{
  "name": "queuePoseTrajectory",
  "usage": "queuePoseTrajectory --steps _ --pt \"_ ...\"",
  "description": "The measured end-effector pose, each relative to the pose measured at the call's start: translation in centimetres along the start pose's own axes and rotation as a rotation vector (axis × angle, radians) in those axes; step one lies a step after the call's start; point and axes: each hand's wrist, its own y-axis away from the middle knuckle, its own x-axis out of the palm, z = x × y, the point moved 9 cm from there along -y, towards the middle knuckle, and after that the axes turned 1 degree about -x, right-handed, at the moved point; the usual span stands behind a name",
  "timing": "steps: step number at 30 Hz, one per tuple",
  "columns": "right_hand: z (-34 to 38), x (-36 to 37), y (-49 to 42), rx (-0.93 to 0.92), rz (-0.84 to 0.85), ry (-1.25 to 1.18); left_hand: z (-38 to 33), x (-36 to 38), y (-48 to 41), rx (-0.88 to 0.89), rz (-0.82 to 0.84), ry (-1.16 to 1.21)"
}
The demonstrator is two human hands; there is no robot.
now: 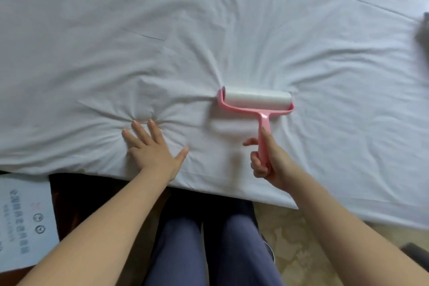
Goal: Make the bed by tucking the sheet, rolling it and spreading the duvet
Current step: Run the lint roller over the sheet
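A white sheet (209,30) covers the bed and fills most of the view, with creases fanning out from two spots. My left hand (151,146) lies flat on it near the front edge, fingers spread, pressing the cloth down. My right hand (269,160) grips the pink handle of a lint roller (256,97). Its white sticky drum rests on the sheet to the right of my left hand, and wrinkles bunch up just beyond it. No duvet is in view.
The bed's front edge (232,189) runs from lower left down to the right. My legs in blue trousers (209,251) stand against it. A white printed sheet of paper (25,220) lies at the lower left. A dark object (423,32) shows at the right border.
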Motion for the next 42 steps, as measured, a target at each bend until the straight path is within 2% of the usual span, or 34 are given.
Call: queuePoseTrajectory --steps 5,11,14,17,22,25,29,34,37,42 --pt "-6.5 -3.6 4.7 -0.076 -0.213 0.072 0.2 0.3 0.1 -0.009 -0.039 0.045" --pt "-10.8 -7.9 8.5 -0.043 -0.312 0.041 -0.5 1.0 1.6 0.056 -0.213 0.185" --pt "-11.5 -9.9 8.0 -0.010 -0.317 0.063 -2.5 1.5 2.5 0.103 -0.227 0.158" --pt "-9.6 -9.6 5.3 -0.053 -0.265 0.068 -4.7 1.8 3.0 0.122 -0.237 0.160" --pt "-0.4 -7.8 -0.1 -0.237 -0.224 0.150 -6.9 1.3 3.0 0.122 -0.244 0.172" --pt "3.2 -7.9 -1.0 -0.303 -0.185 0.129 -8.2 0.3 3.4 0.192 -0.267 0.198" --pt "0.2 -10.5 1.0 -0.314 -0.211 0.214 -10.0 -0.6 4.0 0.303 -0.256 0.270" --pt "-7.5 -16.5 5.4 -0.284 -0.343 0.446 -12.2 -1.0 4.3 0.325 -0.267 0.293" --pt "-10.3 -17.7 6.3 -0.227 -0.319 0.375 -13.3 -1.1 4.3 0.312 -0.270 0.296" --pt "-5.7 -15.0 2.9 -0.312 -0.262 0.373 -14.1 -1.4 4.1 0.255 -0.265 0.343"
